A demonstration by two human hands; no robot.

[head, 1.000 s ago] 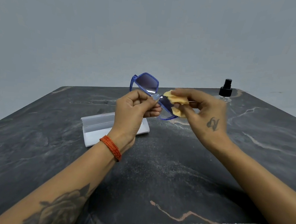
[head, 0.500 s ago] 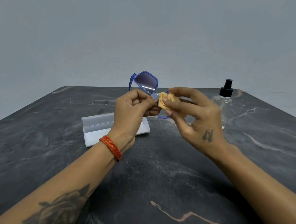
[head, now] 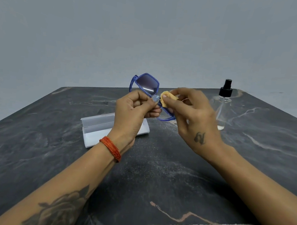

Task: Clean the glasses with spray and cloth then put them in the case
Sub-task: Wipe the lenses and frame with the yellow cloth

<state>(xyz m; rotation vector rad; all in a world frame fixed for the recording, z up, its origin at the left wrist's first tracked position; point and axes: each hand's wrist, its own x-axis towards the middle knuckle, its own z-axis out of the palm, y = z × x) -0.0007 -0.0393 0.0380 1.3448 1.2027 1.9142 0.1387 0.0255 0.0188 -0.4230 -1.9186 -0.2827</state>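
The dark marbled surface (head: 156, 176) is carrying two of the task's things: the white case (head: 95, 127) is lying open left of centre, partly hidden behind the left wrist, and the clear spray bottle (head: 221, 108) is standing upright at the far right, well apart from both hands.

Above the surface, the left hand (head: 135, 113) is holding the blue-framed glasses (head: 147, 85) up in the air, its fingers curled and pinching the frame near the bridge, so one tinted lens is showing above the knuckles while the other is sitting to the right, mostly covered. The right hand (head: 189, 114) is pinching the small yellow cloth (head: 166, 99) between thumb and fingertips and pressing it against that covered lens, just beside the left thumb.

The glasses are probably light and stiff but easy to scratch or twist (plastic frame, thin hinges), so taking hold at the frame, never the lens face, looks the safe choice. The cloth is soft and bunching, and it needs a firm pinch to keep from slipping.
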